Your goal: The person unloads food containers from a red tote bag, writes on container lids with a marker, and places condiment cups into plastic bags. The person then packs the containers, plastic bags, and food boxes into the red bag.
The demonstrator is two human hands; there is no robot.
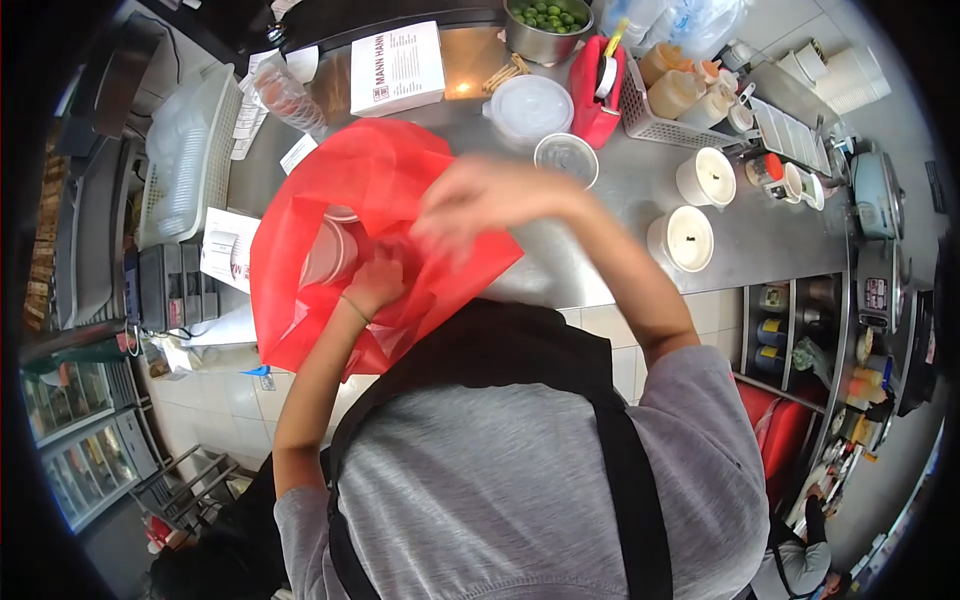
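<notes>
A large red bag (365, 165) lies open on the steel counter, with white cups (330, 252) inside it. My left hand (377, 283) reaches into the bag beside the cups; its fingertips are hidden among the red folds, so its grip cannot be made out. Above the bag's right part is my right hand (465, 205), smeared by motion, and whether it touches the bag is unclear. To its right stand a clear round container (566, 160) and a lidded white tub (530, 108).
Two white-lidded tubs (688, 238) stand on the right of the counter (620, 225). Behind are a white box (397, 68), a red tape dispenser (596, 95), a bowl of green fruit (545, 42) and a bottle basket (650, 122). Another person (800, 565) is at the lower right.
</notes>
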